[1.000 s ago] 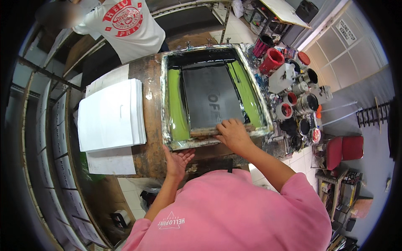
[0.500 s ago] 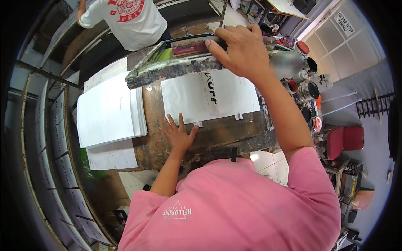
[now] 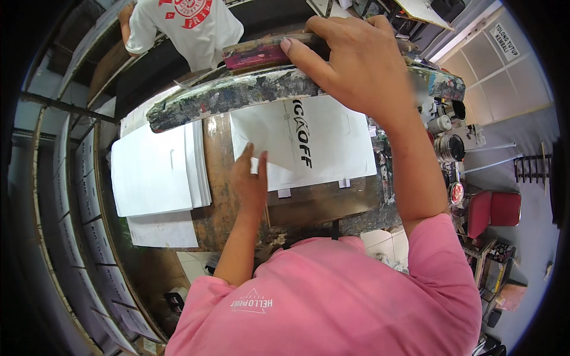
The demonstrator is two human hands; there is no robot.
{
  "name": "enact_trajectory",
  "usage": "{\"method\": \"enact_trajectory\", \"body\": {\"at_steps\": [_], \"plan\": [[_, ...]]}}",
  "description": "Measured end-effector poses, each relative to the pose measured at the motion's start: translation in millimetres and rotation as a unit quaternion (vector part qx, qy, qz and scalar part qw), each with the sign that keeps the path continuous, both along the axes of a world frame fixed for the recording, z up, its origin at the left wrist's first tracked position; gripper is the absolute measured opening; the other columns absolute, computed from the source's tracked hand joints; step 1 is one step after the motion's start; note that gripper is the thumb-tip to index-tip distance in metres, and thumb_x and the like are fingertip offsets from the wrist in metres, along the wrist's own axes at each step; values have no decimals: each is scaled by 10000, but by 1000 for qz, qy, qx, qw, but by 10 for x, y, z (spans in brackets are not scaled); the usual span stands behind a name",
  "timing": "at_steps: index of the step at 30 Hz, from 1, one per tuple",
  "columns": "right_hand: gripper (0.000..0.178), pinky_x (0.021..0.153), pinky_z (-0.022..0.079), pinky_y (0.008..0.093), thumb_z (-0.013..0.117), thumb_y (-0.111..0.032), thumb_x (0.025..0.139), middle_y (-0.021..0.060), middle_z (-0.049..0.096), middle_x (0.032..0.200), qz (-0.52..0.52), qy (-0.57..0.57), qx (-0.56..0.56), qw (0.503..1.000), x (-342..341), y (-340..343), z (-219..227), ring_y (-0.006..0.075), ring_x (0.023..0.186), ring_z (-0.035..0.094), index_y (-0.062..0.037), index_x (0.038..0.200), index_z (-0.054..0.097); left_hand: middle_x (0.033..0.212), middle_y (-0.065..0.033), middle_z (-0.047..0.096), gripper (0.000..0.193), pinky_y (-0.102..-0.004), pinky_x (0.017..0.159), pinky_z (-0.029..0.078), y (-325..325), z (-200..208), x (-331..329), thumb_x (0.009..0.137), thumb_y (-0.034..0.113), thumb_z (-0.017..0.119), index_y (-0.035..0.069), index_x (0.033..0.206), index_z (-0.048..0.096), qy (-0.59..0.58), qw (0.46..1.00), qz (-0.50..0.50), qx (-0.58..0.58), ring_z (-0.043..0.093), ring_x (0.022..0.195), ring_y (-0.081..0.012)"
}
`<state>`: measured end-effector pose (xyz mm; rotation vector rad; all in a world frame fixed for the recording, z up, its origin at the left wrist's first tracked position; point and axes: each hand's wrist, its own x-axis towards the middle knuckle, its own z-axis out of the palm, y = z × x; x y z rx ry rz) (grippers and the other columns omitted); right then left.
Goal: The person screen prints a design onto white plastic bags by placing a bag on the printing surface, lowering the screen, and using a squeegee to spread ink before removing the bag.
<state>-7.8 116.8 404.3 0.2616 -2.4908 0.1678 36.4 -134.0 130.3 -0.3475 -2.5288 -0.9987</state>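
A white sheet [image 3: 338, 145] with black slanted lettering lies on the worn, stained work board [image 3: 222, 172]. Above its far edge hangs a paint-crusted wooden screen frame [image 3: 219, 95], tilted up. My right hand [image 3: 359, 65] is closed over the frame's raised near bar and a pink-stained wooden squeegee [image 3: 255, 54], thumb on the squeegee. Over the sheet's near left corner is my left hand [image 3: 250, 181], slightly blurred, thumb and fingers apart. Grey shading crosses the sheet beside it; whether the fingertips touch the paper I cannot tell. Small pale tabs [image 3: 284, 193] sit along the near edge.
A thick stack of white sheets [image 3: 151, 172] stands at the left. Racks with printed sheets [image 3: 95, 196] line the far left. Ink tubs [image 3: 449, 147] crowd the right side, with a red chair [image 3: 493, 213] beyond. A person in a white shirt [image 3: 184, 29] works behind the frame.
The screen frame and my right hand have risen closer, uncovering more of the lettering. My left hand has moved from the board up over the sheet's left corner.
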Motion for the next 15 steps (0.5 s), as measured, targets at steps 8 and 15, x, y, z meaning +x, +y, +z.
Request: {"method": "enact_trajectory", "body": {"at_steps": [8, 15], "plan": [[485, 969, 410, 495, 603, -523, 977, 126, 720, 858, 9, -14, -31, 999, -24, 16, 50, 306, 896, 693, -60, 944, 744, 1090, -127, 742, 458, -293, 800, 613, -1306, 107, 123, 1047, 32, 648, -13, 1495, 563, -114, 928, 112, 337, 697, 893, -119], [477, 937, 404, 471, 617, -501, 980, 113, 715, 847, 17, -3, -43, 999, 110, -54, -54, 315, 862, 681, -42, 914, 732, 1338, -143, 631, 611, -250, 789, 542, -3226, 381, -183, 931, -103, 599, -47, 1529, 487, -59, 954, 126, 267, 642, 910, -112]]}}
